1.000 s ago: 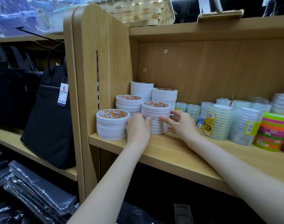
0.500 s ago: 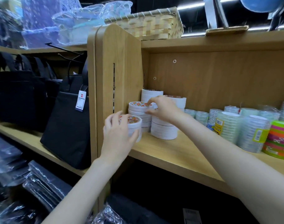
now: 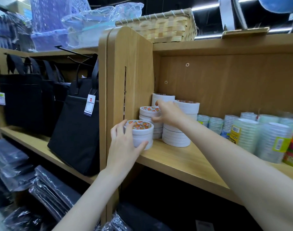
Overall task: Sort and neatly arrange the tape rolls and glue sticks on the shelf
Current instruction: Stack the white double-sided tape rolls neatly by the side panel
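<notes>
On shelf (image 3: 180, 164) | white tape stack (image 3: 142, 134) gripped by left hand (image 3: 124, 147) | right hand (image 3: 169, 114) grips second stack (image 3: 149, 114)

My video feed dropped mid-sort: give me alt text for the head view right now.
The left hand grips the front stack of white tape rolls at the wooden shelf edge, while the right hand holds the stack behind. Taller white stacks stand further back; clear tape rolls line the right.

Right hand (image 3: 169, 114) hides a stack's top.
</notes>
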{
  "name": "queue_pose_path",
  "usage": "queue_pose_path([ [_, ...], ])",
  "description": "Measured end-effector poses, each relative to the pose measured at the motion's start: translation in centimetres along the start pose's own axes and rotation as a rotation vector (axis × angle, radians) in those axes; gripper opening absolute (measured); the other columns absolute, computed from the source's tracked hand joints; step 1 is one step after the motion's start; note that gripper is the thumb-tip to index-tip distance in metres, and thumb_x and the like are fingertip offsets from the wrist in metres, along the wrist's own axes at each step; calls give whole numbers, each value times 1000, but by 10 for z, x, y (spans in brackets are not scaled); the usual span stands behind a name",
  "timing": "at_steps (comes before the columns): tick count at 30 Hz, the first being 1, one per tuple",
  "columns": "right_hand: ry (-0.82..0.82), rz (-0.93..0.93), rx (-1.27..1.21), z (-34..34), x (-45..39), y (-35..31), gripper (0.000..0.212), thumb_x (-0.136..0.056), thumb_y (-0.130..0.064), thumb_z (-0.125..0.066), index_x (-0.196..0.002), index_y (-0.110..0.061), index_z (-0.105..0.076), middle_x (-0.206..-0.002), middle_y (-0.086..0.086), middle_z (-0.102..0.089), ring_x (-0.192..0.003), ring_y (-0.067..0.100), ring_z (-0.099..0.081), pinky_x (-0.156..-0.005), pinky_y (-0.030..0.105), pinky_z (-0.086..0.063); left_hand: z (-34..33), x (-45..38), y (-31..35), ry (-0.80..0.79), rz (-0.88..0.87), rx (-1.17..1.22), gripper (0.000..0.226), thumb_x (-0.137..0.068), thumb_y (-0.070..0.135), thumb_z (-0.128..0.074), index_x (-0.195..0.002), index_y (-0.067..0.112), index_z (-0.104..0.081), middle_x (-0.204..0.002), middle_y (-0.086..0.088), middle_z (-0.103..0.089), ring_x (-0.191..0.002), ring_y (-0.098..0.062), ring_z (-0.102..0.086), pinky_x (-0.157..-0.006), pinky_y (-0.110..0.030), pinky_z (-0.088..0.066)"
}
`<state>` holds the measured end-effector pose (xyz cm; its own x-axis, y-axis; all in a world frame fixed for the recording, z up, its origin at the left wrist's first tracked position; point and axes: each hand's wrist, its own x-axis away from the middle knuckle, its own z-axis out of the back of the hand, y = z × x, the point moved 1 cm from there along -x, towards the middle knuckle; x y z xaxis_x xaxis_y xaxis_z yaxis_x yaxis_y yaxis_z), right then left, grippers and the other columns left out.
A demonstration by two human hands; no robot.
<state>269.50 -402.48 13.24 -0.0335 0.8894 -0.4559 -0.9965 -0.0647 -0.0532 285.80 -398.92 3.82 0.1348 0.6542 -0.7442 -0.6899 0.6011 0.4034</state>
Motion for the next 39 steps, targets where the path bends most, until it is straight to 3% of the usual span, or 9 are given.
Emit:
queue_pose_path([
  [3,-48,19,19,5,3,7,61,-82,-44,-65,-131,-15,-42,-118,10,-60,-120,31,-47,-106,46,-27,1,-1,0,-9,8,4,70,-81,39,-66,-139,13,-36,-144,-4,-32,-132,-17,-21,-105,-25,-26],
  [7,-27,120,393,2,17,12,69,-79,-48,-66,-136,-24,-38,-136,5,-43,-127,29,-36,-109,53,-16,0,-2,1,19,12,42,68,-78,34,-70,-136,15,-40,-141,-2,-36,-129,-17,-24,-101,-22,-25],
  [12,55,77,530,-18,14,-4,60,-83,-24,-65,-134,-20,-35,-128,9,-46,-122,32,-42,-109,55,-17,1,1,1,58,19,101,67,-74,27,-76,-132,17,-43,-134,0,-39,-124,-17,-31,-94,-18,-25],
  [15,82,43,553,-21,10,-4,61,-80,-25,-68,-133,-20,-37,-125,8,-49,-121,32,-44,-109,56,-16,1,0,-1,73,2,90,66,-73,27,-76,-130,16,-45,-132,-1,-41,-122,-17,-32,-94,-17,-24],
  [20,-94,9,214,-3,2,2,67,-75,-44,-72,-132,-21,-44,-129,6,-50,-124,28,-43,-107,54,-17,0,1,0,59,0,57,64,-76,31,-73,-130,13,-45,-133,-1,-42,-122,-16,-29,-91,-14,-21],
  [25,-8,37,162,15,-6,0,35,-78,-37,-72,-105,-15,-67,-106,2,-65,-107,22,-55,-106,52,-21,1,1,-1,49,-6,44,65,-76,34,-73,-130,13,-45,-133,-1,-42,-123,-15,-29,-91,-15,-23],
  [30,-83,105,125,12,-4,0,30,-78,-35,-71,-90,-9,-61,-80,0,-56,-93,24,-52,-99,50,-25,0,1,0,61,3,38,65,-75,33,-74,-130,13,-45,-133,-2,-43,-122,-16,-29,-91,-15,-23],
  [36,0,88,206,9,-6,0,24,-76,-35,-73,-82,-16,-59,-79,0,-54,-95,23,-51,-106,55,-18,-1,2,2,78,20,50,69,-75,34,-74,-133,14,-41,-133,-1,-40,-122,-16,-31,-92,-17,-26],
  [39,-58,106,194,10,-6,0,31,-77,-38,-71,-97,-15,-63,-99,2,-62,-111,24,-48,-107,55,-18,-1,2,3,65,43,54,70,-76,34,-73,-134,15,-38,-134,-1,-37,-121,-16,-32,-91,-17,-26],
])
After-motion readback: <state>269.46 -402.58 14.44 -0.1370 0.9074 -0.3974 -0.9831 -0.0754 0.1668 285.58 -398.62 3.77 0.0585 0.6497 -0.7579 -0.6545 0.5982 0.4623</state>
